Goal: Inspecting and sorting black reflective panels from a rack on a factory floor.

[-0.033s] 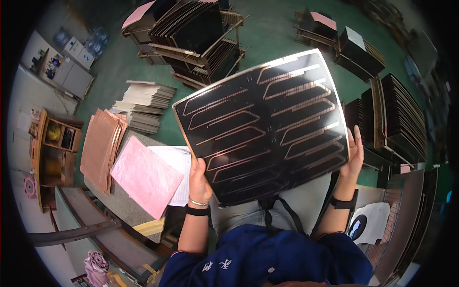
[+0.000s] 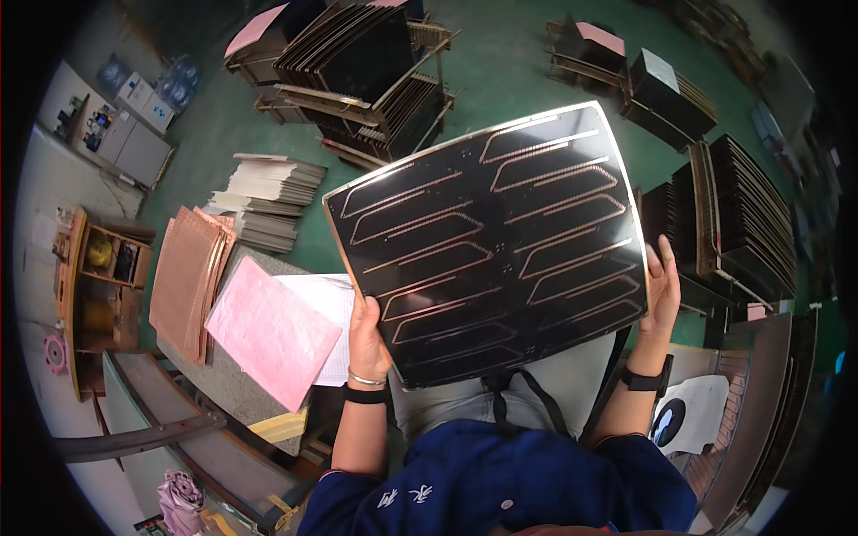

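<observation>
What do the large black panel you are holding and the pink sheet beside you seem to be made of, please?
The large black panel looks like rigid, glossy laminate or coated board: it mirrors light and carries copper-coloured looped traces. The pink sheet looks like thin matte paper or film; which of the two is unclear.

A factory workshop: green floor [image 2: 500, 62] crowded with racks of dark panels [image 2: 357, 54] (stacked everywhere).

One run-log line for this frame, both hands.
left hand: grips black panel at left edge | right hand: grips right edge | panel: raised, tilted, copper traces up | pink sheet: on bench at left
</observation>
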`<state>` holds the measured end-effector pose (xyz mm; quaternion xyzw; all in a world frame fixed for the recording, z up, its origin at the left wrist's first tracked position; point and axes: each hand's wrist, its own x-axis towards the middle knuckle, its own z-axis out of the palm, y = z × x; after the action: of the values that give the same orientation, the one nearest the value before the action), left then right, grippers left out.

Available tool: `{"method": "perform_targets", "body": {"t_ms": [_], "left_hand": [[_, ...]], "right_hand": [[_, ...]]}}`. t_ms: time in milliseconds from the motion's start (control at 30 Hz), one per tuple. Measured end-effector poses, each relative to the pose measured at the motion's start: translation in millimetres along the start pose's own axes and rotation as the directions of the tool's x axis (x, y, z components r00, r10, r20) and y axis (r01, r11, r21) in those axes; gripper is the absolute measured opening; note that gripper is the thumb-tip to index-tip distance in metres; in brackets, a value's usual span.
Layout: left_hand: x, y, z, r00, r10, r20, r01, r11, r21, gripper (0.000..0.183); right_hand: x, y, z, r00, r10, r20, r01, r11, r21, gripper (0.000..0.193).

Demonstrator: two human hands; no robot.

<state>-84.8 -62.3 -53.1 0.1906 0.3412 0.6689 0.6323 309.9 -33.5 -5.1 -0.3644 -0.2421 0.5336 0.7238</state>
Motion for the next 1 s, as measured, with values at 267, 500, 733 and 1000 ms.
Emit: {"method": "perform_targets", "body": {"t_ms": [267,500,733,1000], "left_hand": [[1.7,-1.4,-2.0,0.999,0.033,0.006,-0.033,0.999,0.038,0.035],[2.9,5.6,-2.6,0.979,0.197,0.06,-0.205,0.955,0.216,0.027],[12.1,3.5,-2.5,0.848,0.452,0.278,-0.514,0.828,0.223,0.011],[-6.0,23.1,30.6,0.98,0.196,-0.029,-0.195,0.98,0.052,0.051]], "right_hand": [[-19.1,-24.8,-15.2,0.982,0.102,0.16,-0.045,0.944,-0.326,0.043],[-17.5,-19.8,-29.2,0.983,0.019,0.184,0.064,0.899,-0.433,0.027],[5.7,11.4,-47.4,0.929,-0.222,0.296,0.254,0.964,-0.074,0.006],[-26.3,20.5,24.0,0.999,0.031,0.04,-0.039,0.98,0.194,0.032]]}}
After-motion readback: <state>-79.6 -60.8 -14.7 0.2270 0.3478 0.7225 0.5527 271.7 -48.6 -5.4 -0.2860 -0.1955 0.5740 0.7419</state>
